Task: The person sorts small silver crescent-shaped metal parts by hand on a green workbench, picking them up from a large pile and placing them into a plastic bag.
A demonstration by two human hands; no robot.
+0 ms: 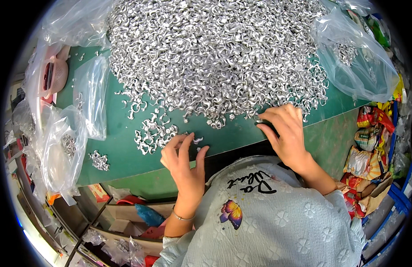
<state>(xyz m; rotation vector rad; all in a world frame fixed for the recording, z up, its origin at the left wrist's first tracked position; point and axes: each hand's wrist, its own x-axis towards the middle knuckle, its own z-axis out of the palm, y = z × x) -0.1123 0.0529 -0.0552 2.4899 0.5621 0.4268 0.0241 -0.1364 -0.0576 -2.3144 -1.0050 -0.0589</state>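
Two bare hands work at the near edge of a green bench [126,147]. The left hand [184,162] has its fingers curled loosely, with one small curved silver metal piece [197,139] pinched at the fingertips, just above the bench. The right hand [286,133] lies palm down with fingers bent, its tips touching the front fringe of the big heap [215,53]; whether it grips anything I cannot tell. That heap holds far too many shiny, hook-shaped metal parts to count. Two small clusters lie apart from it: one [153,133] just beside the left hand, one [99,160] further left. Several crinkled clear plastic bags [63,147] lie along the bench's left side, and another [357,62] at the right holds some parts.
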